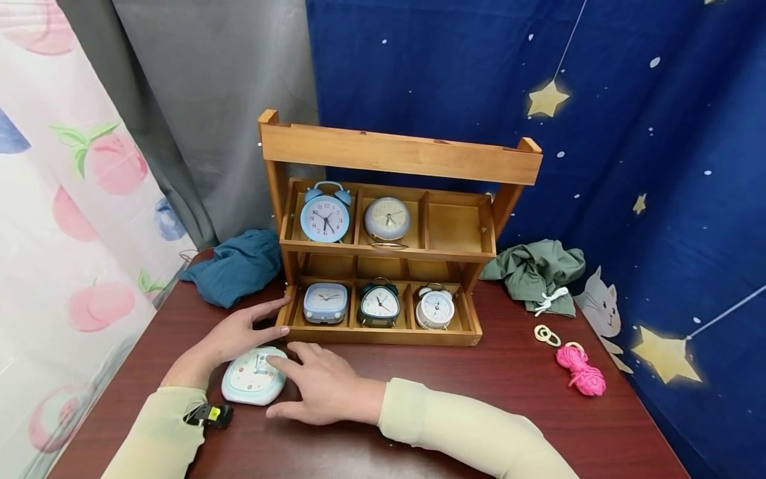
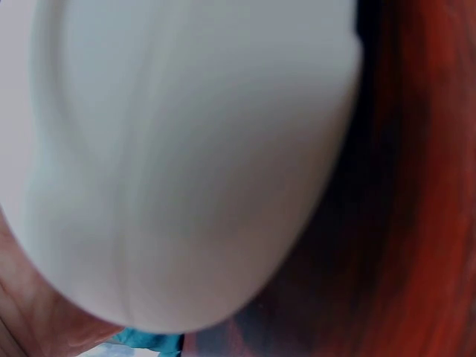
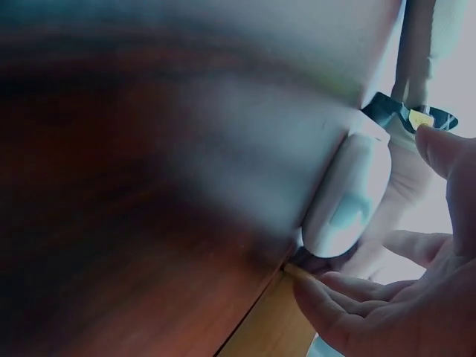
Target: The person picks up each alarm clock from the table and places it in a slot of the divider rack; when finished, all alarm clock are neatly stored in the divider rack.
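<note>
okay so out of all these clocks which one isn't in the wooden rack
The pale mint clock lying face up on the table, in front of the rack. Both hands touch it: left hand, right hand. The other five sit in rack compartments.

Six clocks [image 1: 254,376] (five shelved), two cloths [image 1: 236,266], one pink yarn bundle [image 1: 579,369]

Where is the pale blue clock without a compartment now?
In the head view, the pale blue clock lies face up on the table, front left of the wooden shelf, between both hands.
</note>
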`<state>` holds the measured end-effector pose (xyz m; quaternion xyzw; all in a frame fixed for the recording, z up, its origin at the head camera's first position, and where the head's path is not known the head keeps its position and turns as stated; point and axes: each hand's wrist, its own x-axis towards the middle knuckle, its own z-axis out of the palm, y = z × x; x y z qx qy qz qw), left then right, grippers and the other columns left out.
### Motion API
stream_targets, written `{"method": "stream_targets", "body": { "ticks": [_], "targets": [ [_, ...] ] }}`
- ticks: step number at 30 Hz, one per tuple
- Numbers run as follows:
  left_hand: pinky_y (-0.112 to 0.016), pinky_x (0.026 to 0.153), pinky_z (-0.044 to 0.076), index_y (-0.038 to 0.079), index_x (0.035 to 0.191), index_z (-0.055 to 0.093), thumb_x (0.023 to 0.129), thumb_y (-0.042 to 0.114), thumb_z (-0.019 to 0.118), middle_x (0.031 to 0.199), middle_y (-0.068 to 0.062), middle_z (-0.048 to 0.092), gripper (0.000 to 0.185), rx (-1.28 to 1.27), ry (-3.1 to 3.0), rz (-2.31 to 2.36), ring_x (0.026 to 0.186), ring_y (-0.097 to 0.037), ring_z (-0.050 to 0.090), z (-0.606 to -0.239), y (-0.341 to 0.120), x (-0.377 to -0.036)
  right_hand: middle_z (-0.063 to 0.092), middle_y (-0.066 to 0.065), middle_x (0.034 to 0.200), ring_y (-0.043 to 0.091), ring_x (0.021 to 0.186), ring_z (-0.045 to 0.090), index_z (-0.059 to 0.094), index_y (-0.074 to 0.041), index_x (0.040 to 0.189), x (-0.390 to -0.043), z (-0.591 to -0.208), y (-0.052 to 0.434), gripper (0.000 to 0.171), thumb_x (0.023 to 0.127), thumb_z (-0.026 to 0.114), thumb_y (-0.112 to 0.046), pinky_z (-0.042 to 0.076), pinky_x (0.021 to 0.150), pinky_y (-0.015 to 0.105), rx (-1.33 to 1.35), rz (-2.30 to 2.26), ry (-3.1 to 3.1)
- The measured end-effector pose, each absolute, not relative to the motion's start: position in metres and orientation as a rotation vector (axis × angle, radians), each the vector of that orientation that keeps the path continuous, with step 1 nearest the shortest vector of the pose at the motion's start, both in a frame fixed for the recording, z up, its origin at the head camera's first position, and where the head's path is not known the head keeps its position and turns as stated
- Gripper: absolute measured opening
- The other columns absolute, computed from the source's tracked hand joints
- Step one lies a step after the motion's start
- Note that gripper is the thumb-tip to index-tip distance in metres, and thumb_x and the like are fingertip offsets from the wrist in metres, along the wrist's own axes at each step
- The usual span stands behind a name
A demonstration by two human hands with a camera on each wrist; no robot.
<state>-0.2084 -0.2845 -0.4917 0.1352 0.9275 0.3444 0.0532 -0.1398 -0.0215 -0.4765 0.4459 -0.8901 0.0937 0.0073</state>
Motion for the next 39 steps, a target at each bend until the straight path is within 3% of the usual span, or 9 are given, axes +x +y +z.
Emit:
{"method": "stream_targets", "body": {
  "ticks": [10, 21, 27, 32, 39],
  "targets": [
    [-0.075, 0.117, 0.042, 0.023, 0.17, 0.05, 0.103, 0.063, 0.073, 0.166, -0.02, 0.054, 0.081, 0.415, 2.812, 1.052, 0.151, -0.049, 0.051, -0.492, -0.285, -0.208, 0.037, 0.015, 0.175, 0.025, 0.155, 0.047, 0.028, -0.044, 0.177, -0.142, -0.478, -0.031, 0.094, 0.098, 0.059, -0.085, 0.051, 0.117, 0.036, 1.413, 0.171, -2.919],
    [-0.074, 0.117, 0.042, 0.023, 0.17, 0.051, 0.104, 0.061, 0.074, 0.164, -0.02, 0.056, 0.079, 0.419, 2.818, 1.041, 0.151, -0.046, 0.052, -0.492, -0.285, -0.209, 0.044, 0.013, 0.172, 0.025, 0.153, 0.049, 0.042, -0.039, 0.172, -0.152, -0.478, -0.002, 0.082, 0.103, 0.062, -0.077, 0.051, 0.118, 0.037, 1.523, 0.305, -2.869],
    [-0.074, 0.118, 0.042, 0.022, 0.17, 0.051, 0.104, 0.06, 0.074, 0.165, -0.019, 0.055, 0.079, 0.413, 2.817, 1.044, 0.152, -0.046, 0.051, -0.491, -0.285, -0.21, 0.05, 0.011, 0.168, 0.023, 0.149, 0.053, 0.058, -0.032, 0.162, -0.158, -0.476, 0.006, 0.072, 0.103, 0.068, -0.071, 0.052, 0.117, 0.039, 1.471, 0.466, -2.888],
    [-0.073, 0.119, 0.042, 0.021, 0.169, 0.051, 0.103, 0.06, 0.075, 0.165, -0.019, 0.056, 0.08, 0.405, 2.814, 1.055, 0.152, -0.046, 0.052, -0.491, -0.286, -0.21, 0.052, 0.009, 0.166, 0.022, 0.147, 0.055, 0.05, -0.025, 0.167, -0.157, -0.477, -0.005, 0.089, 0.098, 0.068, -0.078, 0.053, 0.115, 0.039, 1.378, 0.464, -2.93],
    [-0.073, 0.119, 0.042, 0.02, 0.17, 0.051, 0.104, 0.061, 0.074, 0.164, -0.02, 0.056, 0.081, 0.406, 2.813, 1.045, 0.151, -0.046, 0.052, -0.491, -0.285, -0.209, 0.051, 0.01, 0.165, 0.022, 0.139, 0.057, 0.037, -0.03, 0.175, -0.152, -0.48, -0.021, 0.108, 0.091, 0.06, -0.093, 0.054, 0.11, 0.036, 1.331, 0.186, -2.921]
  ]
}}
